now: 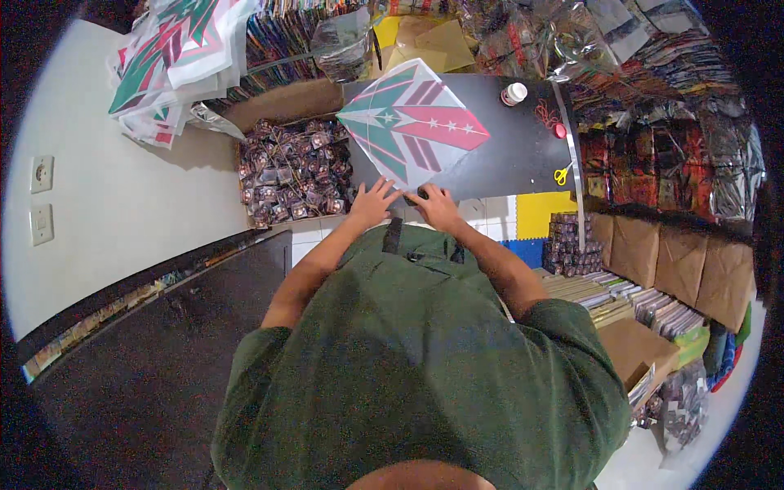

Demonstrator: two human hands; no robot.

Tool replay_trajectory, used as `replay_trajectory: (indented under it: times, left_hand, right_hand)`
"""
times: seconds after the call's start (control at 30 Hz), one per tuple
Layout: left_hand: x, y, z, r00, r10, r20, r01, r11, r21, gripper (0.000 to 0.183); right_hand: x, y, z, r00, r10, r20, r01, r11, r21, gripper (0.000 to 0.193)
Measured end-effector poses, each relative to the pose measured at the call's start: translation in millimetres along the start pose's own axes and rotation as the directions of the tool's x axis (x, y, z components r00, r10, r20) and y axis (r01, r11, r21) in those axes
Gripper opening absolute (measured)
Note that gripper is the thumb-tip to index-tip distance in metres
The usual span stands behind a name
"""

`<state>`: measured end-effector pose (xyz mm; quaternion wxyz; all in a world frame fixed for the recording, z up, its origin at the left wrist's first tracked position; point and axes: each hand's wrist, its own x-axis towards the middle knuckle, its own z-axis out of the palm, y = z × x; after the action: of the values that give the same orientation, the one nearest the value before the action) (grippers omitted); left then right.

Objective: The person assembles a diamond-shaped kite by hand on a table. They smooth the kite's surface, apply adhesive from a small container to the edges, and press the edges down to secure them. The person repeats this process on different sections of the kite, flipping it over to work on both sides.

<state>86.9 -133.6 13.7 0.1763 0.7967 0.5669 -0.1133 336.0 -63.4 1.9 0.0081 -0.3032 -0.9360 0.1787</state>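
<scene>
A diamond-shaped paper kite [426, 107] in white, green and pink, with white stars and dark maroon stripes, lies on the black table [498, 155]. My left hand [371, 204] is at its near corner, fingers stretched out and touching the edge. Close beside it, my right hand [439, 207] has bent fingers drawn together at the table's front edge. Whatever lies between those fingertips is too small to make out.
Right of the kite are a white bottle [514, 94], a red spool of thread [559, 131] and yellow scissors [562, 175]. A box of small packets [294, 167] stands left. More kites [175, 65] hang at upper left; stacked packages [653, 155] line the right.
</scene>
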Motion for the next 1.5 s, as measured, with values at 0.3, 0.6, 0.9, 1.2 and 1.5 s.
replay_trajectory:
  times: [0.3,0.6,0.9,1.2,1.5]
  left_hand:
    - [-1.9,-1.0,-2.1,1.0,0.006,-0.005,-0.006,1.0,-0.003,0.086]
    - [-3.4,-2.9,2.6,0.994,0.039,-0.107,-0.043,0.998,-0.038,0.087]
    - [-2.0,-3.9,4.4,0.995,0.029,-0.093,-0.034,0.998,-0.045,0.089]
    - [-0.7,-2.3,-3.2,1.0,0.0,-0.001,0.0,1.0,-0.023,0.086]
    - [-1.0,-1.8,-1.6,1.0,0.001,-0.008,-0.001,0.999,-0.05,0.085]
  right_hand:
    - [0.3,-2.9,-4.7,1.0,-0.003,-0.007,0.003,1.0,-0.003,0.061]
    - [-0.5,-1.1,-10.4,0.993,0.103,-0.065,-0.094,0.988,0.124,0.053]
    - [0.4,-3.9,-11.0,0.995,0.073,-0.063,-0.072,0.997,0.021,0.051]
    - [1.7,-1.2,-8.2,0.995,0.066,-0.072,-0.064,0.998,0.029,0.052]
    - [-2.5,0.0,-14.2,0.992,0.102,-0.067,-0.103,0.995,-0.012,0.067]
